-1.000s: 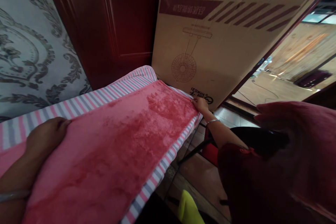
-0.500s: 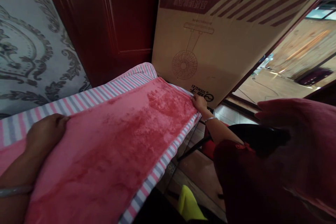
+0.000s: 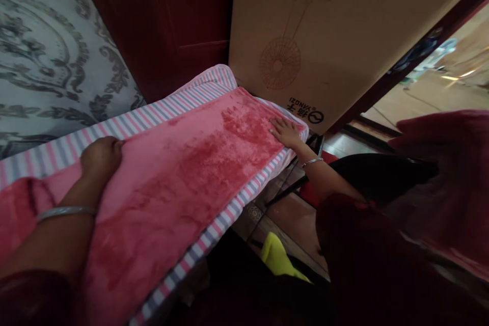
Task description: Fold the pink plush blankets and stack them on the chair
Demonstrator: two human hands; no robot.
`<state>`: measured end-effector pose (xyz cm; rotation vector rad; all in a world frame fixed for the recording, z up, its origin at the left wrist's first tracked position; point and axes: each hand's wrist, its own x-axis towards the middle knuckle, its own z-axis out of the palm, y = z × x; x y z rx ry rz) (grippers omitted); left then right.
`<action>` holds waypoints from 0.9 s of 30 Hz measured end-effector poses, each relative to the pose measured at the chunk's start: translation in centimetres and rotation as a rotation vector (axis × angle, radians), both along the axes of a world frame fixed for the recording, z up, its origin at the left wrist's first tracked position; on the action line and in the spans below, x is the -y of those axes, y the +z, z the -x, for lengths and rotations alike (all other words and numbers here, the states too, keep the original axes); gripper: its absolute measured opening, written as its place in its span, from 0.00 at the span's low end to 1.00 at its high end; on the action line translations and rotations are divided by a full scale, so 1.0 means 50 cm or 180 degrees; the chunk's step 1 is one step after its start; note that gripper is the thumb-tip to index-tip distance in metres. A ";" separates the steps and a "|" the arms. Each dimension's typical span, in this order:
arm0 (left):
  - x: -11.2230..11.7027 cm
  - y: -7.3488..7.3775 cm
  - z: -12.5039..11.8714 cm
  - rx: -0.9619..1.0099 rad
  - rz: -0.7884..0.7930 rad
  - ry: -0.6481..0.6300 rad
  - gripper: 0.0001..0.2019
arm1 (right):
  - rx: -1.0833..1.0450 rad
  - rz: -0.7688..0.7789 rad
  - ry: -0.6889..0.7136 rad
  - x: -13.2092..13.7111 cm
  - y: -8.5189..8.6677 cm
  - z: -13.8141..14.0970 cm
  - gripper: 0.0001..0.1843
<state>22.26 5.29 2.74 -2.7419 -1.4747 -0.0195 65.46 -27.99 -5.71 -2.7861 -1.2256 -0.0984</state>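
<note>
A pink plush cloth [image 3: 164, 178] lies over a striped cover [image 3: 133, 119] in white, pink and grey, whose stripes show along both long sides. My left hand [image 3: 102, 155], a bracelet on its wrist, is closed in a fist at the plush cloth's far edge, its fingers curled on the fabric. Near the right end of the cloth, my right hand [image 3: 286, 132] rests flat, fingers stretched out and palm down on the plush.
A large cardboard box [image 3: 267, 15] with a fan drawing stands behind the right end, beside a dark red wood panel [image 3: 191, 5]. Patterned wallpaper [image 3: 34, 56] is at left. A black chair [image 3: 382, 170] and something yellow [image 3: 277, 254] are at lower right.
My right hand has gone from gripping the cloth's right-end edge to lying flat on it. My left hand, still closed, appears farther right and higher as the view shifts.
</note>
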 end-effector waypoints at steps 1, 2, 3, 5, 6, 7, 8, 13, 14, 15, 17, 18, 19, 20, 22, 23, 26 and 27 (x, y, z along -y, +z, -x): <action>0.002 -0.002 -0.001 -0.0048 -0.0062 0.0067 0.31 | 0.0016 -0.0010 0.0026 0.001 -0.002 -0.001 0.33; 0.004 -0.003 -0.004 -0.0098 -0.0110 0.0155 0.30 | 0.0031 -0.0023 0.0050 0.003 -0.004 -0.003 0.34; 0.006 -0.002 -0.009 -0.0137 -0.0139 0.0224 0.28 | 0.0050 -0.0040 0.0070 0.004 -0.007 -0.004 0.35; 0.010 0.002 -0.025 -0.0140 -0.0141 0.0197 0.28 | 0.0077 -0.0079 0.0090 0.006 -0.013 -0.007 0.36; 0.012 0.005 -0.038 -0.0108 -0.0112 0.0041 0.28 | 0.0084 -0.0102 0.0088 0.007 -0.016 -0.008 0.37; 0.014 0.008 -0.054 -0.0077 -0.0093 -0.0101 0.28 | 0.0087 -0.0127 0.0084 0.007 -0.020 -0.009 0.37; 0.016 0.010 -0.073 -0.0058 -0.0083 -0.0229 0.27 | 0.0088 -0.0148 0.0081 0.007 -0.022 -0.010 0.38; 0.015 -0.002 -0.172 -0.0021 -0.0136 -0.0417 0.21 | 0.0090 -0.0158 0.0066 0.007 -0.022 -0.005 0.38; 0.011 -0.007 -0.184 0.0039 -0.0155 -0.0382 0.19 | 0.0089 -0.0154 0.0056 0.007 -0.020 -0.003 0.38; 0.007 -0.012 -0.193 0.0134 -0.0184 -0.0313 0.18 | 0.0092 -0.0153 0.0047 0.007 -0.019 -0.001 0.38; -0.003 -0.019 -0.200 0.0404 -0.0279 -0.0131 0.17 | 0.0106 -0.0151 0.0030 0.007 -0.017 0.001 0.37; -0.009 -0.022 -0.199 0.0531 -0.0339 -0.0050 0.17 | 0.0116 -0.0148 0.0029 0.007 -0.017 0.001 0.37; -0.014 -0.025 -0.198 0.0603 -0.0382 0.0000 0.18 | 0.0125 -0.0141 0.0033 0.008 -0.018 0.000 0.37; -0.019 -0.029 -0.196 0.0602 -0.0394 0.0016 0.18 | 0.0134 -0.0128 0.0036 0.008 -0.019 -0.001 0.37; -0.027 -0.036 -0.195 0.0440 -0.0334 -0.0032 0.18 | 0.0145 -0.0099 0.0042 0.008 -0.021 -0.004 0.37; -0.030 -0.039 -0.196 0.0334 -0.0285 -0.0070 0.19 | 0.0147 -0.0090 0.0046 0.008 -0.022 -0.005 0.37; -0.039 -0.042 -0.196 0.0127 -0.0208 -0.0196 0.20 | 0.0161 -0.0146 0.0047 0.008 -0.025 -0.006 0.37; -0.041 -0.039 -0.190 0.0086 -0.0189 -0.0239 0.20 | 0.0167 -0.0182 0.0047 0.008 -0.025 -0.005 0.36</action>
